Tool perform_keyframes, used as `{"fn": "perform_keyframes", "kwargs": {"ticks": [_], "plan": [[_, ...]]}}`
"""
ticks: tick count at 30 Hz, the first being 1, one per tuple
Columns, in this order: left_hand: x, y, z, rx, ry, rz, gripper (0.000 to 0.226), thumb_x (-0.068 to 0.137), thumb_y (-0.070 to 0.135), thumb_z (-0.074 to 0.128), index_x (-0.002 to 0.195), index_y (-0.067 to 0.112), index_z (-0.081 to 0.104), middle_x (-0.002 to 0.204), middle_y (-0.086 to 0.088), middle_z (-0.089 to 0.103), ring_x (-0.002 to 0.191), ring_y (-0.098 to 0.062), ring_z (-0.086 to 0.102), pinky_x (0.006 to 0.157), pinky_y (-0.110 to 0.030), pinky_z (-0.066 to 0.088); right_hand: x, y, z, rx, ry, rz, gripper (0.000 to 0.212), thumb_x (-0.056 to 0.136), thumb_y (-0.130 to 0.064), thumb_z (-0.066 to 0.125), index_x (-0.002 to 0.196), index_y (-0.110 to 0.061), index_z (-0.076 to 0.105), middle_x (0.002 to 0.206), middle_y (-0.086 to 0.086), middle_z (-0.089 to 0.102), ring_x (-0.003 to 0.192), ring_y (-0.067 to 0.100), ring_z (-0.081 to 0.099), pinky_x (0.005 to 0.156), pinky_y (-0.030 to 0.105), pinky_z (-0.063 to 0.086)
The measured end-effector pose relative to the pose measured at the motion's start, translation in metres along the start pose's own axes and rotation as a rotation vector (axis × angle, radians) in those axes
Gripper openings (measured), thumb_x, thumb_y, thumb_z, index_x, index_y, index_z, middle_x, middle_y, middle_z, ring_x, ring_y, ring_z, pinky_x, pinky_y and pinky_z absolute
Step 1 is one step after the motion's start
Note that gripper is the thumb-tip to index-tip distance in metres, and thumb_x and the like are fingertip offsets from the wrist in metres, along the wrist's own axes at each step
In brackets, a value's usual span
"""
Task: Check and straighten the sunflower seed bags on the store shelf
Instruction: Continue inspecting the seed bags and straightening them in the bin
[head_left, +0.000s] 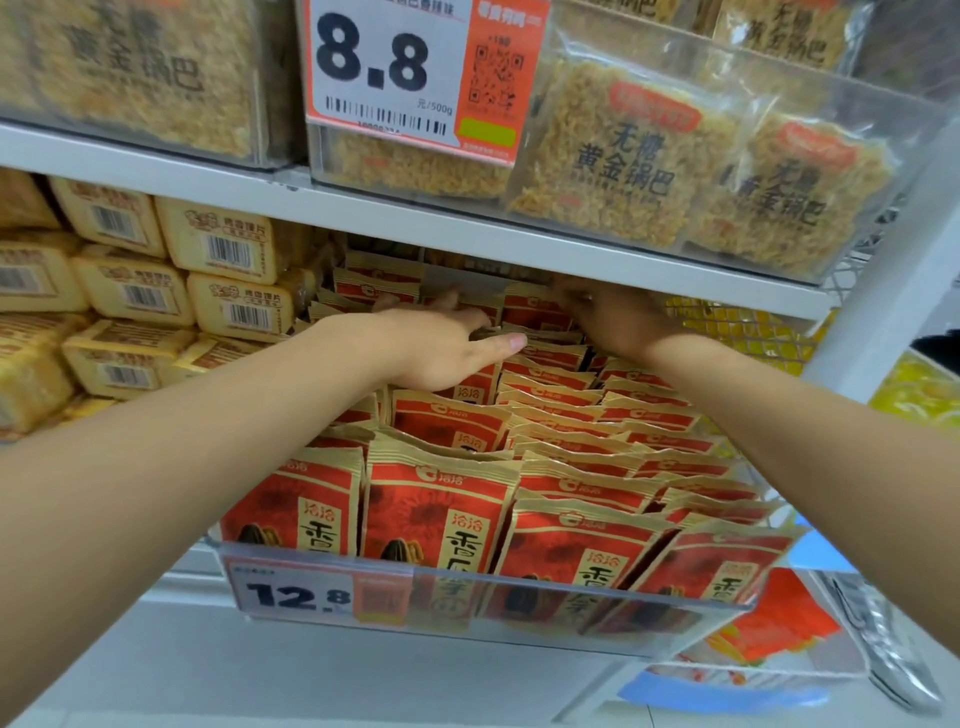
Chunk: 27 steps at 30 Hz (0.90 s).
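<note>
Red and tan sunflower seed bags (441, 519) stand in several rows inside a clear plastic shelf bin (519, 597). Both my arms reach deep into the bin, under the shelf above. My left hand (441, 348) lies flat on the tops of the back bags in the middle rows, fingers straight and thumb out to the right. My right hand (608, 317) is at the back right, its fingers curled around the top edge of a rear bag (530, 306). The fingertips of my right hand are partly hidden in shadow under the shelf.
A grey shelf board (415, 218) hangs low over the bin's back. Yellow wrapped snack blocks (140, 291) are stacked to the left. Clear bins of golden rice crust packs (623, 166) sit above, with an 8.8 price tag (384, 78). A 12.8 tag (296, 595) fronts the seed bin.
</note>
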<state>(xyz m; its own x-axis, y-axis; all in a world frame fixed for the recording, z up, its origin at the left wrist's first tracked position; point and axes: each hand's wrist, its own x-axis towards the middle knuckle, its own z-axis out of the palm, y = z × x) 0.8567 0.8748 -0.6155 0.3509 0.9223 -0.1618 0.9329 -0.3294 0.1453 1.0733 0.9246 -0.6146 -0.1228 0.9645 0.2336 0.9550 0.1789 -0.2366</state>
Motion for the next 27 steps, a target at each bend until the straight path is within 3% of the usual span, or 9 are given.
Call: {"fn": "perform_keyframes", "kwargs": {"ticks": [5, 8, 12, 14, 17, 19, 22, 27], "plan": [[-0.003, 0.002, -0.002, 0.017, -0.012, -0.002, 0.073, 0.088, 0.076, 0.001, 0.154, 0.045, 0.011, 0.166, -0.003, -0.005, 0.152, -0.028, 0.009, 0.119, -0.052, 0.002, -0.004, 0.0, -0.014, 0.012, -0.073, -0.041, 0.038, 0.103, -0.035, 0.042, 0.136, -0.02, 0.052, 0.14, 0.005, 0.054, 0.129, 0.028, 0.049, 0.112, 0.041, 0.035], [-0.004, 0.002, -0.002, 0.012, -0.013, -0.001, 0.072, 0.089, 0.075, 0.001, 0.154, 0.046, 0.009, 0.166, -0.003, -0.006, 0.152, -0.027, 0.009, 0.119, -0.052, 0.001, -0.015, 0.003, -0.022, 0.035, 0.004, 0.041, 0.039, 0.1, -0.048, 0.044, 0.131, -0.026, 0.054, 0.132, 0.001, 0.057, 0.122, 0.027, 0.052, 0.104, 0.035, 0.039], [-0.005, 0.004, -0.003, 0.023, -0.027, -0.012, 0.071, 0.088, 0.076, 0.001, 0.153, 0.049, 0.009, 0.166, -0.004, -0.005, 0.152, -0.028, 0.009, 0.119, -0.052, 0.001, -0.027, 0.0, -0.026, 0.1, -0.156, 0.045, 0.029, 0.096, -0.048, 0.054, 0.119, -0.033, 0.062, 0.126, -0.012, 0.052, 0.114, 0.009, 0.046, 0.089, 0.022, 0.032], [-0.005, 0.004, -0.003, 0.024, -0.019, -0.018, 0.07, 0.089, 0.075, 0.001, 0.153, 0.048, 0.009, 0.166, -0.004, -0.005, 0.152, -0.028, 0.01, 0.119, -0.052, 0.002, -0.026, -0.005, -0.023, 0.082, -0.217, 0.007, 0.034, 0.095, -0.048, 0.055, 0.124, -0.033, 0.062, 0.136, -0.011, 0.051, 0.122, 0.011, 0.047, 0.092, 0.023, 0.033], [-0.006, 0.006, -0.004, 0.014, -0.018, -0.012, 0.072, 0.088, 0.076, 0.002, 0.153, 0.047, 0.01, 0.166, -0.004, -0.006, 0.152, -0.028, 0.01, 0.12, -0.051, 0.004, -0.017, -0.011, -0.019, -0.013, -0.244, -0.045, 0.029, 0.1, -0.036, 0.053, 0.121, -0.022, 0.066, 0.131, -0.003, 0.058, 0.113, 0.015, 0.053, 0.084, 0.019, 0.035], [-0.006, 0.005, -0.004, 0.02, -0.035, -0.017, 0.081, 0.081, 0.081, 0.001, 0.154, 0.047, 0.009, 0.166, -0.003, -0.007, 0.152, -0.029, 0.009, 0.12, -0.052, 0.003, -0.009, -0.01, -0.018, 0.03, -0.155, -0.05, 0.028, 0.101, -0.031, 0.05, 0.119, -0.015, 0.065, 0.124, 0.003, 0.061, 0.109, 0.019, 0.055, 0.094, 0.022, 0.037], [0.0, 0.002, -0.004, 0.035, -0.028, -0.045, 0.08, 0.081, 0.082, 0.003, 0.153, 0.048, 0.006, 0.166, -0.001, -0.009, 0.152, -0.032, 0.001, 0.12, -0.054, -0.001, -0.003, -0.006, -0.014, 0.147, 0.006, 0.038, 0.033, 0.101, -0.04, 0.049, 0.127, -0.022, 0.059, 0.122, -0.002, 0.058, 0.11, 0.016, 0.053, 0.099, 0.029, 0.038], [0.007, 0.004, -0.007, 0.01, -0.015, -0.058, 0.073, 0.086, 0.079, 0.004, 0.153, 0.049, 0.004, 0.165, 0.002, -0.01, 0.152, -0.034, -0.005, 0.121, -0.056, -0.004, -0.006, -0.009, -0.013, 0.081, -0.119, 0.03, 0.036, 0.1, -0.041, 0.049, 0.129, -0.023, 0.06, 0.138, 0.0, 0.056, 0.127, 0.023, 0.05, 0.106, 0.031, 0.034]]}}
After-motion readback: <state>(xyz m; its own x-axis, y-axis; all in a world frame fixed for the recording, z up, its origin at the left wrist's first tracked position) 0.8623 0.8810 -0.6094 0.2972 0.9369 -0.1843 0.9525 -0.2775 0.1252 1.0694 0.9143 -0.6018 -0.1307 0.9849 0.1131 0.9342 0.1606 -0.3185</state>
